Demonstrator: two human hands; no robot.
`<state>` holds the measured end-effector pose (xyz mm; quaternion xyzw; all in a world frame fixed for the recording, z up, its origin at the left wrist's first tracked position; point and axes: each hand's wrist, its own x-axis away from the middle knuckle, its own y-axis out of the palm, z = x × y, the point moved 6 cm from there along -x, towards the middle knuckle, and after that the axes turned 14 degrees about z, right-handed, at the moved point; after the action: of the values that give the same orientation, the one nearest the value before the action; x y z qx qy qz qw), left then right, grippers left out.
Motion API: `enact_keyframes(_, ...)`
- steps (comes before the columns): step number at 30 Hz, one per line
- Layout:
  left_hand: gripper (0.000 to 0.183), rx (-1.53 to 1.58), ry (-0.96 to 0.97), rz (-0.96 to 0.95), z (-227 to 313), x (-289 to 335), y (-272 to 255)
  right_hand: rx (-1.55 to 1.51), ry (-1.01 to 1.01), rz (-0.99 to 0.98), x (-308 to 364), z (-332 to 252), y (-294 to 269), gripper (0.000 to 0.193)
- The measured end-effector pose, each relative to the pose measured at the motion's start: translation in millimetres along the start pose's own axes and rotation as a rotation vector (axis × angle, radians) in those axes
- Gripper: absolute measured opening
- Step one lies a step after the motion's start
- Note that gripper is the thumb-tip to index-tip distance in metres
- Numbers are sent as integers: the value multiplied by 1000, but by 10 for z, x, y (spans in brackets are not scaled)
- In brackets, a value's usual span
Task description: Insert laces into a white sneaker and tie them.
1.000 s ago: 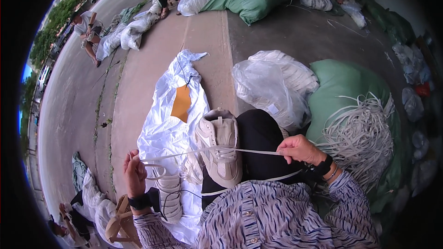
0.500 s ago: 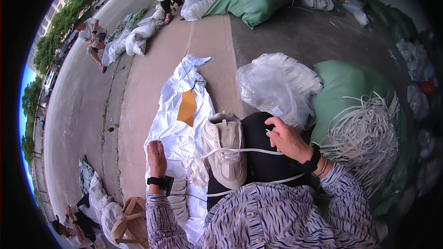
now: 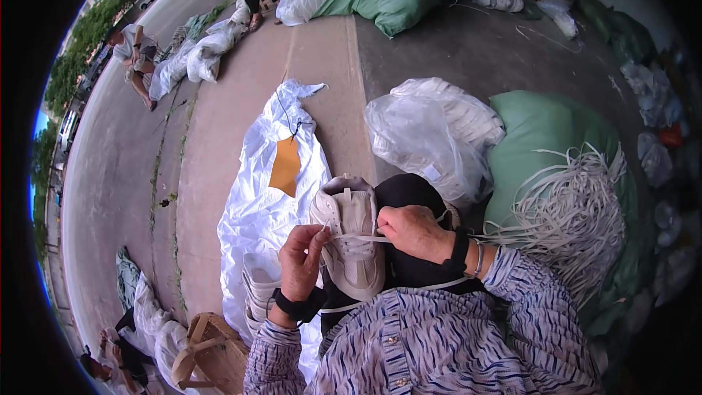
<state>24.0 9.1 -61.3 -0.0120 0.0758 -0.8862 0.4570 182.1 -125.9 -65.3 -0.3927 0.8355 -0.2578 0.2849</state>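
Note:
A beige sneaker [image 3: 358, 276] rests on my lap, its toe toward me. A flat white shoelace [image 3: 360, 238] runs crosswise over its front and into both hands. My left hand [image 3: 300, 263], at the shoe's left side, pinches one end between thumb and fingers. On the right side my right hand [image 3: 415, 232] is closed on the other end, just above my dark trouser leg. Left of my lap, partly covered by my left wrist, another light sneaker [image 3: 257, 285] lies on a white plastic sack [image 3: 241, 205].
An orange-brown tag [image 3: 285, 168] lies on the sack. Ahead right is a clear bag of white shoes [image 3: 431, 132]. Beside it a green sack [image 3: 548, 121] bears a heap of white laces [image 3: 567, 219]. A woven basket [image 3: 219, 351] stands lower left. Other people sit farther off.
Both hands have moved inward to the shoe. The left came right from beside the sack and the right came left and down, so the stretched lace is now shorter between them.

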Motion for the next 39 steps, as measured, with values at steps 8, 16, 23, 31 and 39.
enact_keyframes(8,19,-77,-307,-118,-173,98,18,-31,50,-95,-46,-88,65,12)
enact_keyframes(16,24,36,-374,-99,-315,64,18,-116,241,-181,-26,-38,33,8)
enact_keyframes(23,20,-182,-259,-65,-191,-8,49,-41,-9,-168,-50,-131,-11,7)
enact_keyframes(31,13,-975,512,-375,457,-200,260,251,-584,-73,-179,-477,-171,11)
enact_keyframes(39,29,-1039,1092,-667,686,-259,411,305,-728,-267,-184,-534,-18,12)
